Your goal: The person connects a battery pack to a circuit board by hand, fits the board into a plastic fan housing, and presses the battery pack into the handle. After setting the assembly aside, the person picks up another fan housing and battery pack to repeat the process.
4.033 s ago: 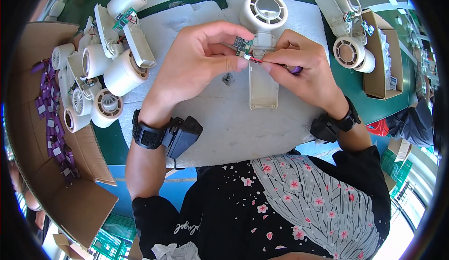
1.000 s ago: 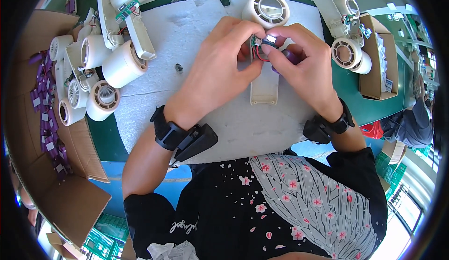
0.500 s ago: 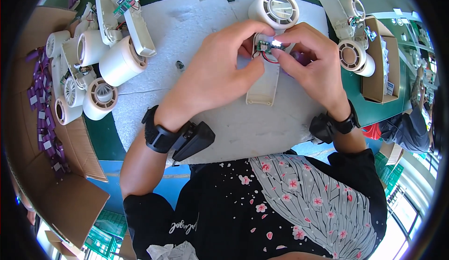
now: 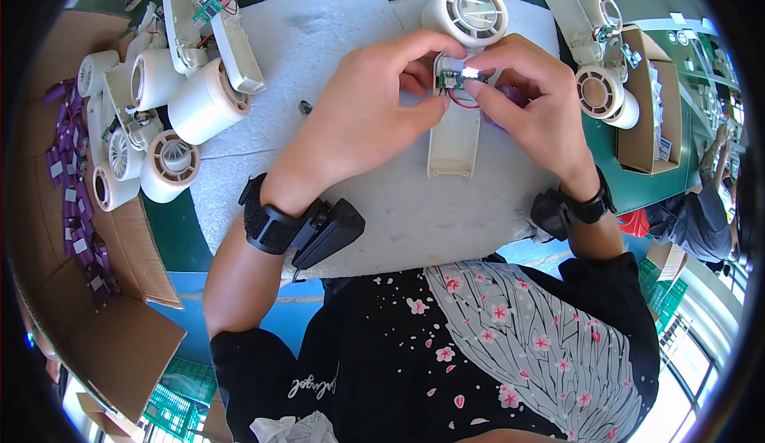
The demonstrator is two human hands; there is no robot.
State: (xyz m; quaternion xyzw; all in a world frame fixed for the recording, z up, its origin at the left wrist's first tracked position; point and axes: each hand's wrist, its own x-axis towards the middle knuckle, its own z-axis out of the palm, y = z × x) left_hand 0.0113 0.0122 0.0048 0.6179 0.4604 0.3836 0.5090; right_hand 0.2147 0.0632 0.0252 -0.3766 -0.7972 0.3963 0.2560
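My right hand [image 4: 540, 102] is pinching green circuit board [image 4: 449, 80] near far edge of foam pad [image 4: 390, 228]; left hand [image 4: 358, 120] is curling beside board, grip unclear.

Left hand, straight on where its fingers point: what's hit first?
The left hand points rightward, so likely the small green circuit board first, then the right hand at its far end. Depth is unclear in this view; contact may already exist.

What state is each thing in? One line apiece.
Right hand: pinching the board
Left hand: curled alongside, contact unclear
Board: exposed, bright patch beside it
Red wire: curved
Casing: open
Large carton: open, purple parts heaped inside
Small carton: open, filled
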